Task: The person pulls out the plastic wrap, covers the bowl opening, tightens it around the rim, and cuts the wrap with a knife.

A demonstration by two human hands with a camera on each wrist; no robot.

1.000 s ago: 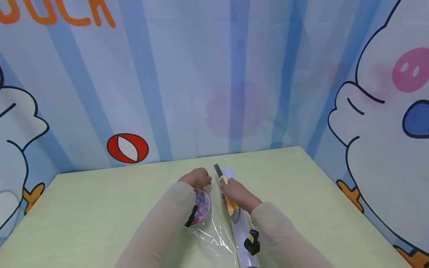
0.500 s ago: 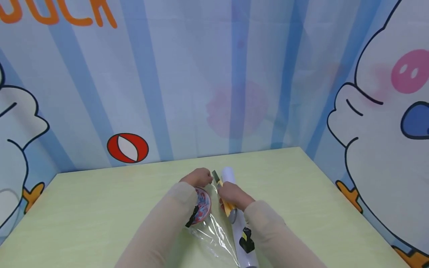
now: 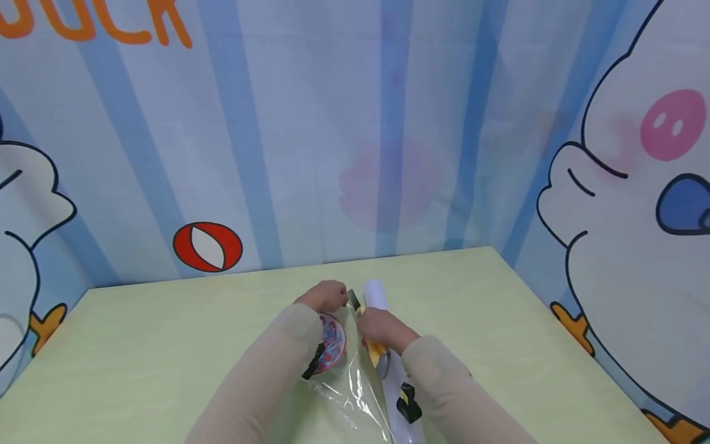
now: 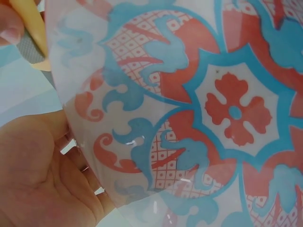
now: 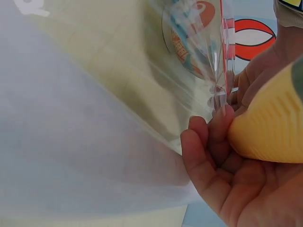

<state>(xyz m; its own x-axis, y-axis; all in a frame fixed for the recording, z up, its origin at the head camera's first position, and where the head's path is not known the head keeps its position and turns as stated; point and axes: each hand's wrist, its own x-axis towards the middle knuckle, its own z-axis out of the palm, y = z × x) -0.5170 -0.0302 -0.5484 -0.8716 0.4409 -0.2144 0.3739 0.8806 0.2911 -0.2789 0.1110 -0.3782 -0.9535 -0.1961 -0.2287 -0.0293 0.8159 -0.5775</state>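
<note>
A round dish with a red, white and blue floral pattern lies under clear plastic film, partly behind my left forearm. At the film's far end, my left hand pinches its edge with curled fingers. My right hand grips a yellow-and-grey utility knife, its grey blade end close to the left fingers. Beside the knife runs a long white roll, with the film on its left. In the left wrist view, the floral pattern fills most of the picture through the film.
A pale green table extends to both sides. Behind it hangs a blue-striped backdrop with cartoon figures and a red ball print. Black wrist straps or mounts sit on the sleeves.
My right hand has brought the knife left and slightly nearer, so its blade end now meets the film edge by my left hand. The film is drawn up tighter; the left hand has barely moved.
</note>
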